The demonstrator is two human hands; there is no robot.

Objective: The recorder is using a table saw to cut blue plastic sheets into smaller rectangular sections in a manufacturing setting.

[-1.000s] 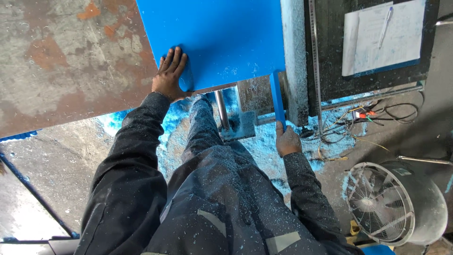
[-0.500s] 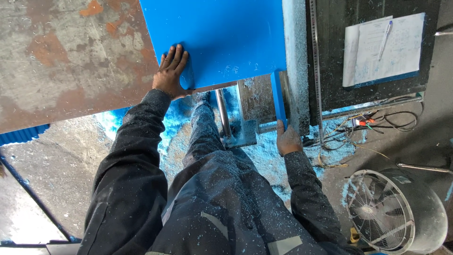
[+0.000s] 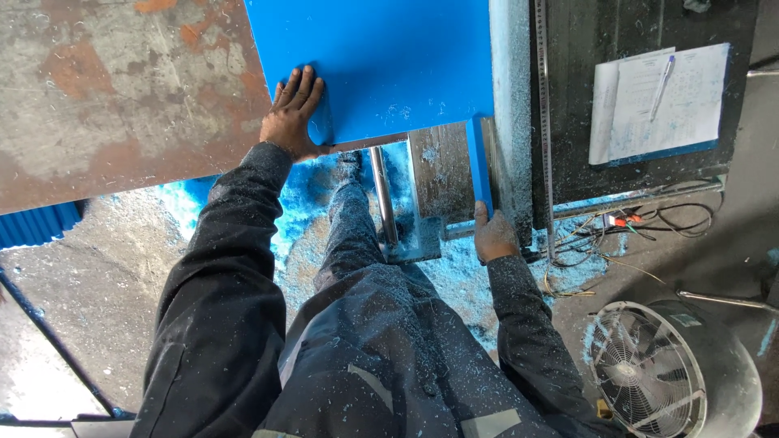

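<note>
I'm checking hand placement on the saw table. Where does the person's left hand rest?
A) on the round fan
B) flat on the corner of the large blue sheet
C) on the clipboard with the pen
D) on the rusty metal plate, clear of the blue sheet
B: the left hand lies flat with spread fingers on the lower left corner of the blue sheet.

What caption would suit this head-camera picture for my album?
Left hand flat on a blue sheet, right hand at the end of a narrow blue strip, blue shavings below.
</note>
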